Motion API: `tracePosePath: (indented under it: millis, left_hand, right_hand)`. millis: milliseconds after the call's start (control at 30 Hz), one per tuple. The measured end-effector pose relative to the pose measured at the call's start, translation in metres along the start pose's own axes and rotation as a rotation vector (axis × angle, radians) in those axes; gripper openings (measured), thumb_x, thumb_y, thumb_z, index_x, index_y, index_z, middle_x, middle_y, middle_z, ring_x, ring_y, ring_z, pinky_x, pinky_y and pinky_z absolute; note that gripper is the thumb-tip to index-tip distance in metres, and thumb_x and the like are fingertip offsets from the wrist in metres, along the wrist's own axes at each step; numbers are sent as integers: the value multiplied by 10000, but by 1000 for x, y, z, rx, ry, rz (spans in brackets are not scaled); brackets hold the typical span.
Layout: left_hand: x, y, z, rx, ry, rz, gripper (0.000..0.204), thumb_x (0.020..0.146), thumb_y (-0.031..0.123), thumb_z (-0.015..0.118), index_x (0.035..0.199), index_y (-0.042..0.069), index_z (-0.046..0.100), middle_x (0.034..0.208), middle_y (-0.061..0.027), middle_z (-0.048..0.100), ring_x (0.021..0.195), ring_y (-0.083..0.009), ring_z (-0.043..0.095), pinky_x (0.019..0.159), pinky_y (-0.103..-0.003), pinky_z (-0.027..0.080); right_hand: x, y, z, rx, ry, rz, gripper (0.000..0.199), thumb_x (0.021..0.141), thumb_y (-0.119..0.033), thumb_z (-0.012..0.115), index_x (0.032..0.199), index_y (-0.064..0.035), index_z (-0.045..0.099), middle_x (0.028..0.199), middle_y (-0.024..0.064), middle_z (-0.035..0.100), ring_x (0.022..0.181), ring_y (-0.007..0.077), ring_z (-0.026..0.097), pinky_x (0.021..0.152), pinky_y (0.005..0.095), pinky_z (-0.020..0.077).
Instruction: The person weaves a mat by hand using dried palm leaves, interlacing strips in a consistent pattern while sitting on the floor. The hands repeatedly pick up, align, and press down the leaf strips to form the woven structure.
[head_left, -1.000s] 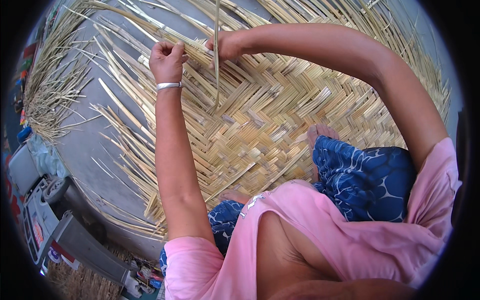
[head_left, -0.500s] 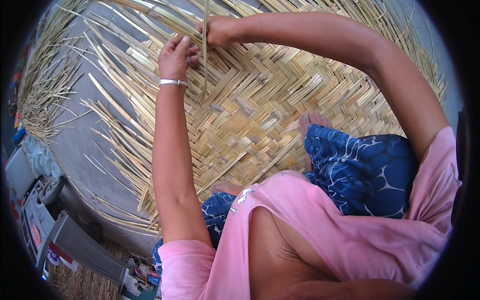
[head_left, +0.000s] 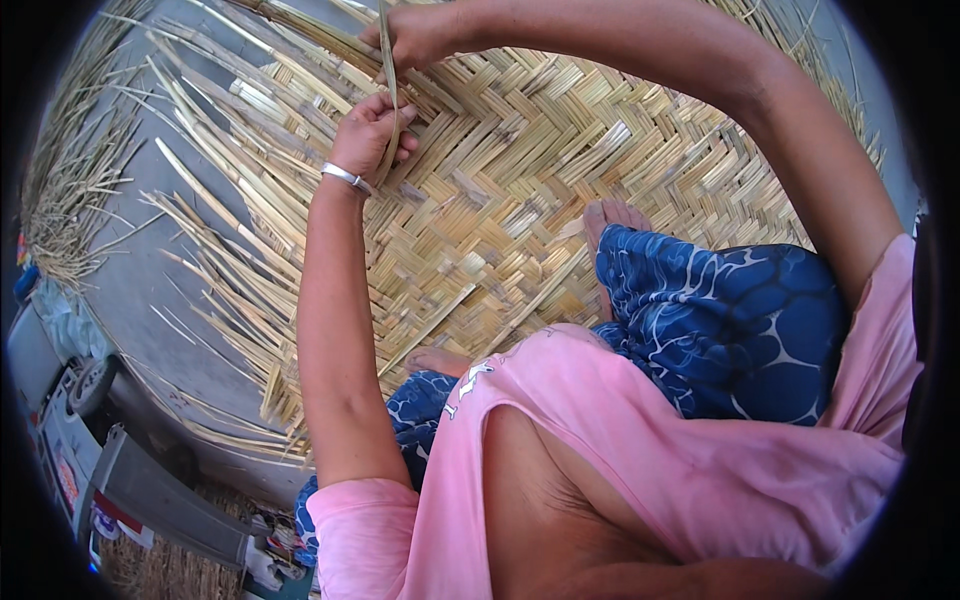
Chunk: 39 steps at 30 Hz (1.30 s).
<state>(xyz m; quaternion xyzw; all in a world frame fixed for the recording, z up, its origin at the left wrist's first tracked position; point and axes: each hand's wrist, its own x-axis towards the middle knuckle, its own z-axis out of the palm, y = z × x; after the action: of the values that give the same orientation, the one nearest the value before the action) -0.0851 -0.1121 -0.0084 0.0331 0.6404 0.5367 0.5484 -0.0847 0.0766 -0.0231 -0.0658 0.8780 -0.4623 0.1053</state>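
A large herringbone mat (head_left: 480, 240) of flat, pale reed strips lies beneath me, its loose strip ends fanning out at the left. At its far left part, my left hand (head_left: 372, 135) is closed, thumb and fingers pinching a long greenish reed strip (head_left: 390, 75) that stands up from the weave. Just beyond it, my right hand (head_left: 418, 38) reaches across with curled fingers around strips at the mat's far edge; the same upright strip crosses in front of its fingers. Its fingertips are partly hidden.
My bare feet (head_left: 612, 215) rest on the mat. Bundles of dry reeds (head_left: 80, 190) lie on the grey floor at the far left. A grey wheeled object (head_left: 95, 385) and a pale plastic bag (head_left: 70, 320) are at the lower left.
My left hand has come nearer and slightly right, now on the upright strip. My right hand has shifted left and a little farther away, and the whole view has moved slightly.
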Motion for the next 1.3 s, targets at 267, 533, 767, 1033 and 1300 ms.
tracePosePath:
  millis: [267, 533, 767, 1033, 1300]
  left_hand:
    - [1, -6, 5, 78, 127, 47, 113, 816, 132, 654, 839, 57, 573, 715, -11, 592, 519, -86, 577, 404, -189, 425]
    - [3, -18, 31, 430, 615, 169, 85, 752, 93, 616, 732, 14, 592, 617, -74, 615, 503, -172, 633, 438, -268, 476]
    - [4, -5, 37, 374, 542, 114, 185, 812, 171, 584, 816, -9, 624, 661, -91, 624, 522, -171, 621, 472, -283, 479]
    - [-34, -6, 20, 254, 372, 378, 309, 884, 292, 576, 962, -2, 633, 761, -58, 631, 645, -98, 584, 580, -225, 455]
    - [-47, -9, 35, 395, 864, 495, 141, 814, 118, 625, 851, -18, 620, 661, -23, 595, 570, -85, 534, 535, -231, 433]
  right_hand:
    - [5, -2, -5, 173, -139, 166, 222, 662, -208, 661, 783, -26, 624, 654, 107, 605, 599, 190, 567, 527, 328, 452]
    - [-6, -44, -1, -206, -84, 49, 267, 688, -153, 656, 934, -62, 606, 773, 161, 633, 742, 312, 608, 670, 382, 462]
    - [1, -10, 0, -193, 6, 56, 307, 686, -144, 634, 984, -75, 621, 860, 133, 647, 814, 307, 612, 705, 384, 466]
    - [-15, -11, -2, 109, 23, 144, 336, 690, -200, 683, 965, -18, 618, 815, 113, 645, 738, 216, 594, 673, 342, 459]
    - [-20, -30, -6, 368, -20, 311, 322, 794, -275, 634, 1003, -30, 629, 858, 75, 640, 785, 143, 554, 735, 313, 432]
